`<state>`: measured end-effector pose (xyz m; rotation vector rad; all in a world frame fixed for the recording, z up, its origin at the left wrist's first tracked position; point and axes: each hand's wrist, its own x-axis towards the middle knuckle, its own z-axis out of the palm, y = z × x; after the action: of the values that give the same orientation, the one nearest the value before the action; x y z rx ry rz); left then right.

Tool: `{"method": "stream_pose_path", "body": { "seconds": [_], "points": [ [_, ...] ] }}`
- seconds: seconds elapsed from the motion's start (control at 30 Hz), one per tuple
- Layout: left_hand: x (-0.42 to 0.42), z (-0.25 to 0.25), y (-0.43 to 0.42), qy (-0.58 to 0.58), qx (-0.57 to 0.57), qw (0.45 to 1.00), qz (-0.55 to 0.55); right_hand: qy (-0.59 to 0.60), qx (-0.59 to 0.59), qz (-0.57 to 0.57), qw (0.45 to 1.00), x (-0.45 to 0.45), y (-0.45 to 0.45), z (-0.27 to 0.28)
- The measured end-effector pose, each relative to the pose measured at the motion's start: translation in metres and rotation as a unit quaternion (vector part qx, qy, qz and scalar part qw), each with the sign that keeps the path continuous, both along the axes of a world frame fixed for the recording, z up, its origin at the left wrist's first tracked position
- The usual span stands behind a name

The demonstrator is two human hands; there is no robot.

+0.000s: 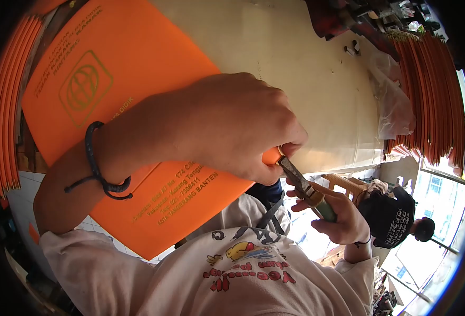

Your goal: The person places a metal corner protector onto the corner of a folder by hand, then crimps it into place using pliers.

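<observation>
A large orange report-book cover [153,31] with gold printing lies at a slant over the pale tabletop, under my left forearm. My left hand [248,124] is closed, its thumb and finger pinching the cover's edge, where a small bit of orange shows between them. Just below, my right hand [340,213] grips a pair of pliers [311,195] with green handles. The jaws of the pliers meet the cover's edge beside my left fingertips. Whether they are clamped on it I cannot tell. My left hand and forearm hide part of the cover.
Orange covers stand in a stack [8,105] at the left and in another stack [427,95] at the right. Clear plastic [393,105] hangs by the table's right edge. A person in a black shirt [388,216] is at the lower right, near a wooden chair [345,184].
</observation>
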<state>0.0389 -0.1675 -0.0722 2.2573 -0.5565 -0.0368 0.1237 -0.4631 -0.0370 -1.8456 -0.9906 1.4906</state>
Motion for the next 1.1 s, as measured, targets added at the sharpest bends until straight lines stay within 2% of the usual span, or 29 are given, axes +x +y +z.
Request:
{"method": "stream_pose_path", "body": {
  "seconds": [0.17,0.33,0.47,0.63,0.7,0.9,1.0,1.1],
  "points": [
    [0.000,0.006,0.001,0.023,0.045,0.999,-0.013,0.064,-0.045,-0.044,0.996,-0.001,0.001,0.006],
    [-0.001,0.008,0.000,0.029,0.053,0.998,-0.005,-0.009,0.020,0.014,1.000,-0.002,0.000,-0.003],
    [-0.001,0.008,0.000,0.025,0.054,0.998,-0.003,0.012,-0.011,-0.022,1.000,-0.005,0.002,0.002],
    [-0.001,0.008,0.001,0.023,0.057,0.998,0.001,-0.019,0.047,-0.026,0.998,-0.008,0.006,-0.005],
    [-0.001,0.007,0.000,0.017,0.055,0.998,-0.004,-0.006,0.013,-0.044,0.999,-0.009,0.012,0.002],
    [-0.001,0.006,0.001,0.020,0.034,0.999,-0.011,-0.047,0.077,-0.037,0.995,-0.009,0.005,-0.009],
    [0.000,0.006,0.001,0.022,0.033,0.999,-0.013,-0.030,-0.003,-0.044,0.999,-0.009,0.011,0.001],
    [0.001,0.005,0.001,0.007,0.051,0.999,-0.013,-0.028,0.043,-0.068,0.996,-0.011,0.011,-0.003]
  ]
}}
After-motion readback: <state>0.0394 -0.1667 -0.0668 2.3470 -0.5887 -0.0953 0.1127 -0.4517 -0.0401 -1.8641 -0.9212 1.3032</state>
